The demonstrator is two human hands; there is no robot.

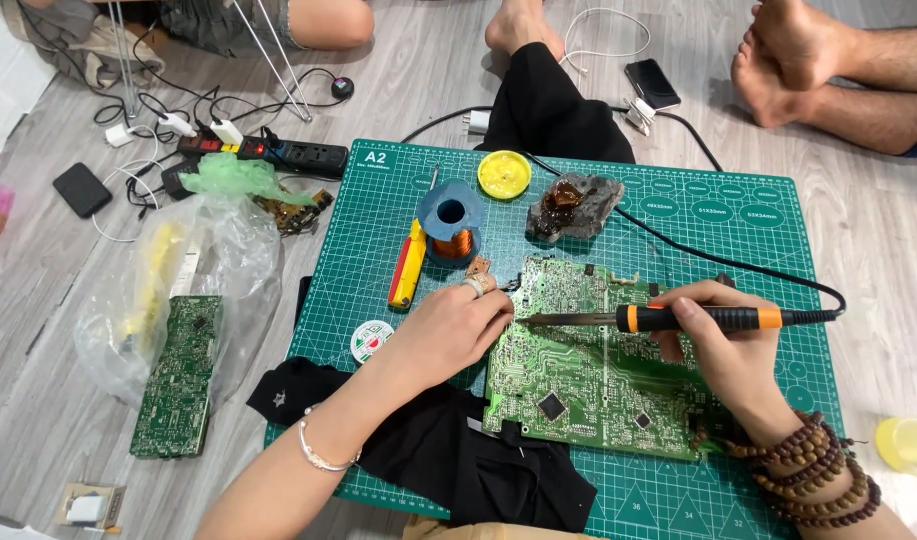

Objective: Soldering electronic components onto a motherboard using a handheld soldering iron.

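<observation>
Green everywhere from the head view: a big green gridded cutting mat (378, 215) on the grey wood floor, and on it a large green circuit board (588, 375), solder side up, near the person's lap. Their right hand (723, 355) is wrapped around a soldering iron with a black and orange handle (678, 318), fingers clamped on the grip, and the metal tip points left, ending at the board's upper left edge. The left hand (448, 330), ring on one finger and a thin bracelet at the wrist, rests curled at the board's left edge, fingertips pressed together right by the iron's tip; can't tell if it's pinching anything.

Label-wise, a small round white sticker-like disc with red and green print (370, 341) lies on the mat just left of that hand. Further up sit a spool of copper wire in a blue holder (452, 225), a yellow and red tool (407, 263), a round yellow tin (504, 174) and a lump of amber rosin on grey wrap (570, 207). Off the mat to the left, a crinkly clear plastic bag (193, 270) lies next to a second, narrower green circuit board (178, 375). A black cloth (448, 455) covers the mat's near edge.
</observation>
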